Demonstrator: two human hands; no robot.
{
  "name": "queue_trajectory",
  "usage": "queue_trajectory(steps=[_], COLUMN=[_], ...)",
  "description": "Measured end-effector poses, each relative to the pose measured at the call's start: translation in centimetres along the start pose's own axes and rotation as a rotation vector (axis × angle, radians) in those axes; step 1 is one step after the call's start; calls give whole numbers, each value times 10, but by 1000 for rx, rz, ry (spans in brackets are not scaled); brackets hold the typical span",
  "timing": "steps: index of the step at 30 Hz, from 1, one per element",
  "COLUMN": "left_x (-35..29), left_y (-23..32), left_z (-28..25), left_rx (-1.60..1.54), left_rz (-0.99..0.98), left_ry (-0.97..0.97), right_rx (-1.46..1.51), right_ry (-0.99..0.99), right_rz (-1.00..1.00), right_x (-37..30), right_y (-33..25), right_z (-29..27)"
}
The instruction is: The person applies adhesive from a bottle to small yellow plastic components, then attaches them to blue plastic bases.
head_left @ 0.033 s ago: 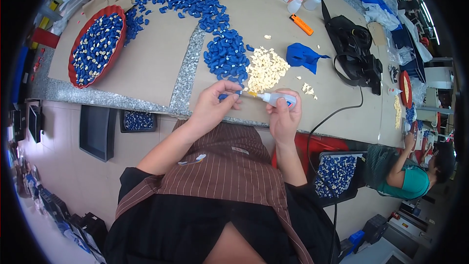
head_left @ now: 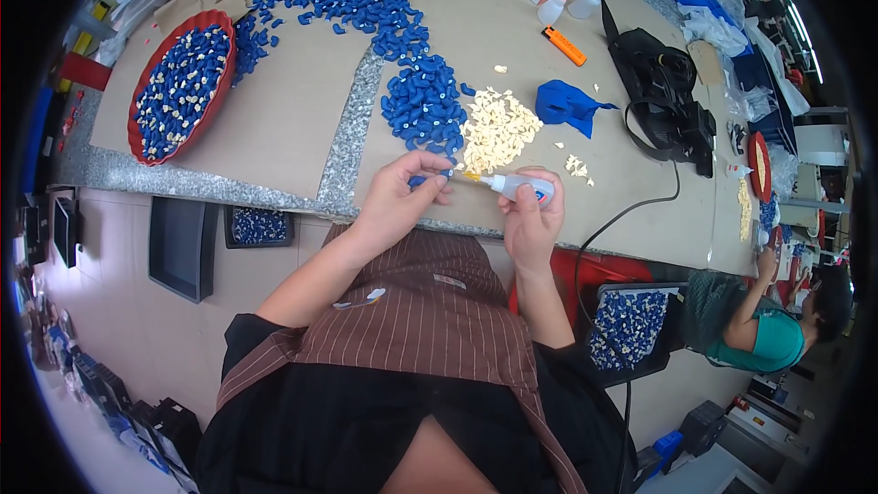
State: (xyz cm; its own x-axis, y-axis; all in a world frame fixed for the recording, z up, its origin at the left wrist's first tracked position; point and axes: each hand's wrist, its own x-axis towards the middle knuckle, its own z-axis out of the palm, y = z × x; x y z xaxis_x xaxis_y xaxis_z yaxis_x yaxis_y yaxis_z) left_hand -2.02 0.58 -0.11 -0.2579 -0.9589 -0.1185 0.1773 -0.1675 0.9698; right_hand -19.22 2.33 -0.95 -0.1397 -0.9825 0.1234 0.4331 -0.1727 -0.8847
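Note:
My left hand (head_left: 409, 190) is closed on a small blue piece (head_left: 418, 180), pinched between thumb and fingers at the table's near edge. In my right hand (head_left: 533, 224) lies a small clear glue bottle (head_left: 521, 186), gripped on its side. Its yellowish nozzle (head_left: 473, 177) points left, close to the fingertips of my left hand; whether it touches the blue piece is too small to tell. Just beyond my hands are a heap of blue curved pieces (head_left: 422, 105) and, to its right, a pile of cream-coloured bits (head_left: 498, 128).
A red fluted bowl (head_left: 229, 64) of blue and cream pieces stands at left. Beyond my right hand lie a blue cloth-like scrap (head_left: 569, 108), an orange cutter (head_left: 564, 46), two bottles (head_left: 585, 4) and black straps with a cable (head_left: 660, 82). A co-worker (head_left: 764, 334) is at right.

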Motion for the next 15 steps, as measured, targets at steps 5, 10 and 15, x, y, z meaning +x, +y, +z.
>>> queue_trajectory(steps=[5,10,15], left_x=[-1,-2,-3], left_y=[0,0,-1], left_z=[2,2,1], left_rx=[78,80,85], left_rz=[-9,18,-2], left_ry=[15,21,13], right_rx=[-87,-98,-129], right_ry=[-35,-28,-32], right_rz=[-60,-60,-53], right_x=[-2,-2,-2], right_y=[0,0,0], right_z=[-1,1,1])
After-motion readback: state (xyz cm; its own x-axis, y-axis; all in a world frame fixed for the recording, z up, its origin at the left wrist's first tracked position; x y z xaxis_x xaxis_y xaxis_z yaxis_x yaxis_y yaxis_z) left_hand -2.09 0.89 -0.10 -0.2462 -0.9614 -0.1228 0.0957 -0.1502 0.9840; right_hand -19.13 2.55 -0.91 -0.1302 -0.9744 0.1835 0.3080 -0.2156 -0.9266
